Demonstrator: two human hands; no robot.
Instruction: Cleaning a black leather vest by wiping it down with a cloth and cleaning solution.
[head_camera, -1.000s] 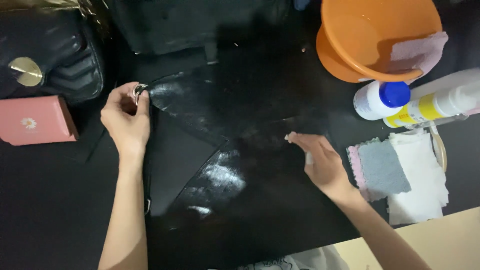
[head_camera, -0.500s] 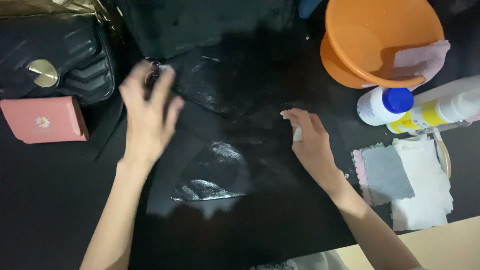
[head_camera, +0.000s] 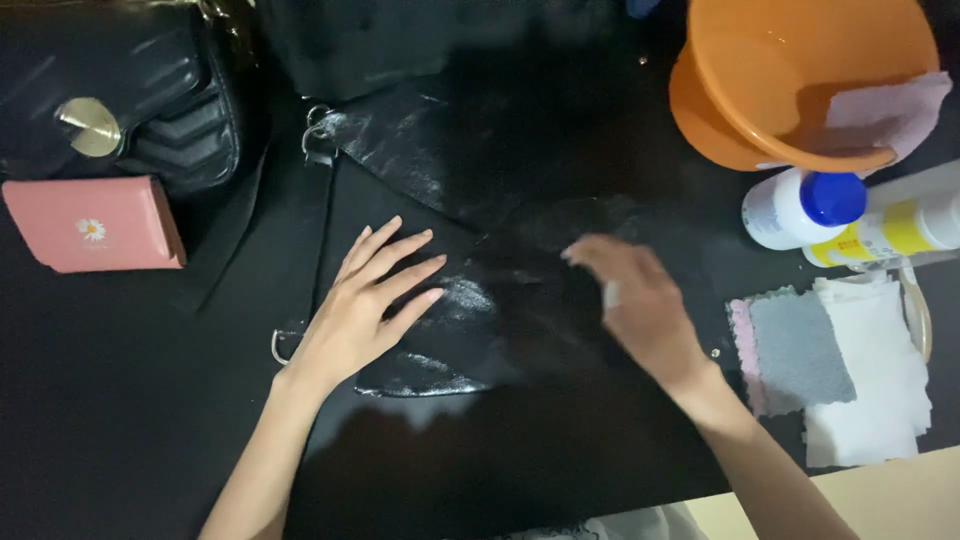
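Observation:
A glossy black leather bag (head_camera: 470, 190) lies flat on a black tabletop. My left hand (head_camera: 365, 310) rests palm down on its lower left part, fingers spread, holding nothing. My right hand (head_camera: 640, 305) is on the middle of the bag, blurred, with a small white pad (head_camera: 610, 293) pinched between its fingers. One metal ring (head_camera: 315, 125) shows at the bag's upper left corner. A second ring (head_camera: 280, 346) lies beside my left wrist.
At the top right stands an orange bowl (head_camera: 720, 110) with a pink cloth (head_camera: 890, 110) over its rim. Below it lie a blue-capped white bottle (head_camera: 800, 205), a yellow-labelled bottle (head_camera: 890, 232), and grey (head_camera: 800, 350) and white (head_camera: 870, 390) cloths. A quilted black bag (head_camera: 150, 120) and pink wallet (head_camera: 95, 225) sit left.
My left hand let go of the ring at the bag's upper left corner and came down flat onto the bag. My right hand moved back and forth on the bag's middle, and the bag shifted.

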